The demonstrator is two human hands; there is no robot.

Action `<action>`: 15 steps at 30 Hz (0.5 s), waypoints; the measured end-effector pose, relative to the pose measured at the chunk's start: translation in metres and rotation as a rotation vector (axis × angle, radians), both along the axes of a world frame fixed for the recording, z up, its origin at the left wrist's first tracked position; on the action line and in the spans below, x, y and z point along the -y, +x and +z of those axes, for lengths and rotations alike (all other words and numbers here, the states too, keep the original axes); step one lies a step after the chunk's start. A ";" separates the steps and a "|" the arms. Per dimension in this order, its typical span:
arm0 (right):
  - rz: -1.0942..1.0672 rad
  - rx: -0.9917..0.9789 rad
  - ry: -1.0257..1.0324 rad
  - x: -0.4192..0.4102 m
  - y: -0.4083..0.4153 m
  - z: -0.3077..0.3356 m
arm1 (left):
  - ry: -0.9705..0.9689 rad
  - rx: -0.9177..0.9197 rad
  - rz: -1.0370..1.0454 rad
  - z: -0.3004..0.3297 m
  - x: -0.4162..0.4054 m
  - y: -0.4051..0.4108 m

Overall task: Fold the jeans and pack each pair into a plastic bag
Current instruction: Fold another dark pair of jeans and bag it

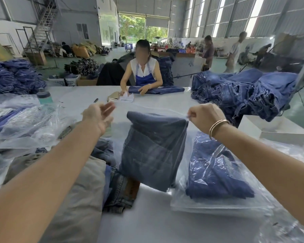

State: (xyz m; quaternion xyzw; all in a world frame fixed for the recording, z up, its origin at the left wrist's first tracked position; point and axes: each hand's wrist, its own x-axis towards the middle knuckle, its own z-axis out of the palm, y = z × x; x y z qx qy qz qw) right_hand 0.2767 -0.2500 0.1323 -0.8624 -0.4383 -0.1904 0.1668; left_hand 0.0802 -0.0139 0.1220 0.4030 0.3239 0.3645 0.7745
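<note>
Above the near edge of the white table (pixel 147 216), the right hand (pixel 203 118) pinches the top corner of a clear plastic bag (pixel 179 116) between curled fingers and thumb, and a folded pair of dark jeans (pixel 153 149) hangs inside it, lifted off the tabletop. A thin band of bangles (pixel 218 126) sits on the right wrist. The left hand (pixel 99 116) is just beside the bag's other top corner, fingers relaxed and spread; it is motion-blurred, and whether a fingertip touches the plastic cannot be told.

Just right of the hanging bag lies a bagged pair of blue jeans (pixel 216 174) flat on the table. Under the left forearm are a khaki garment (pixel 81 199) and unfolded jeans (pixel 119 190). A heap of loose plastic bags (pixel 21 123) covers the table's left side, with a teal bottle (pixel 44 96) behind it.

Across the table a seated person in a blue apron (pixel 144 74) rests both hands on jeans laid flat, with papers (pixel 128 98) and a pen (pixel 95 100) near. A large pile of jeans (pixel 244 92) fills the far right of the table, another pile (pixel 12 76) the far left. Beyond is a warehouse floor with other people standing. No brand, label or writing is readable anywhere; a mark on a distant panel is too small to make out.
</note>
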 end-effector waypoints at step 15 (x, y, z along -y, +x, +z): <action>0.203 -0.175 0.054 0.044 -0.025 -0.037 | 1.921 -0.951 -0.567 -0.029 0.065 0.041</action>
